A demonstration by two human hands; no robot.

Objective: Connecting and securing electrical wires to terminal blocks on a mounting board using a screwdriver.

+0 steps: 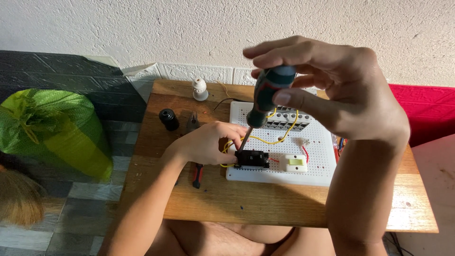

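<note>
Head view: I see all of this from above, hands over a small wooden table [265, 204].
Board: white perforated plastic pegboard [277, 176] lies flat on the table, grey breaker row at its far edge.
Right hand [341, 95]: raised, fingers wrapped round the dark green-and-red screwdriver [263, 102] handle.
Left hand [208, 142]: nearer the part, fingers pinched on the small black terminal block [252, 159] and yellow wire [265, 141].
Axis: shaft slants steeply down-left, tip meeting the block's left end.
Block: near-left board corner, beside a white switch [295, 162].
Extras: red-handled pliers [197, 174] left of board.
</note>
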